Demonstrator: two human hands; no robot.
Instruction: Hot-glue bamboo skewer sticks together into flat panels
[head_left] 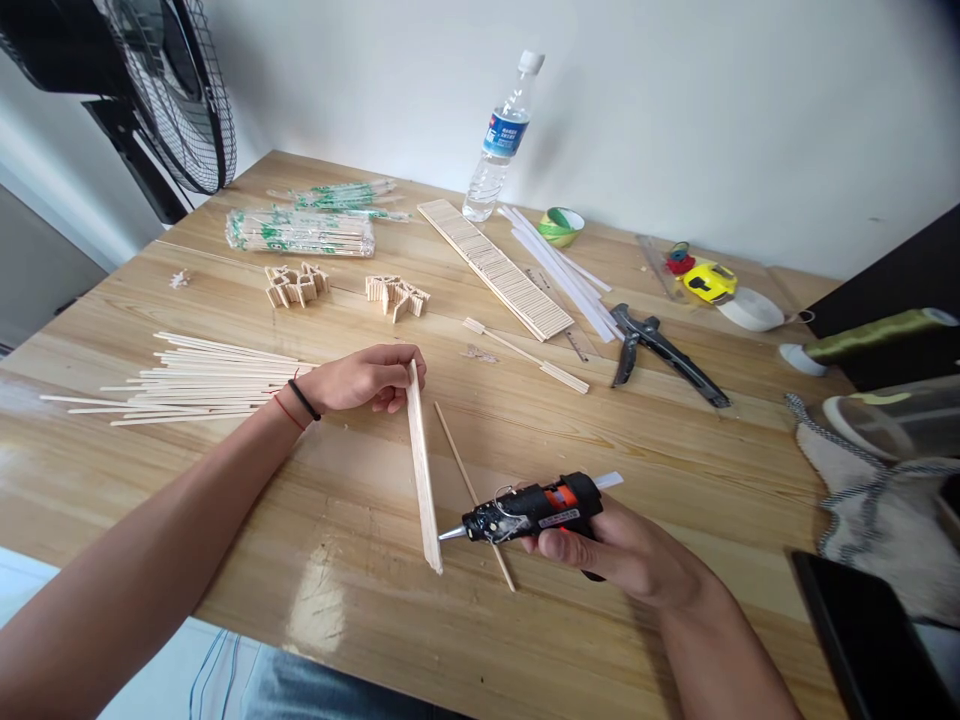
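My left hand [375,378] is closed on the far end of a narrow strip of wooden sticks [422,470], which slants toward me. In my right hand [615,550] is a black and orange hot glue gun [536,510], with a pale glue stick [609,481] poking from its back. Its metal nozzle is at the near end of the strip, touching or almost touching it. A single thin wooden stick [457,450] lies on the table, passing beneath the glue gun. Loose wooden sticks [217,375] are spread beside my left wrist.
Across the wooden table [675,480] stand a water bottle [502,140], a slatted stick panel [495,268], glue sticks [562,270], a black cutter tool [660,350], a tape measure [709,283], small stick pieces [296,284] and wrapped stick bundles [300,232]. A phone [862,630] lies right; a fan [176,90] stands left.
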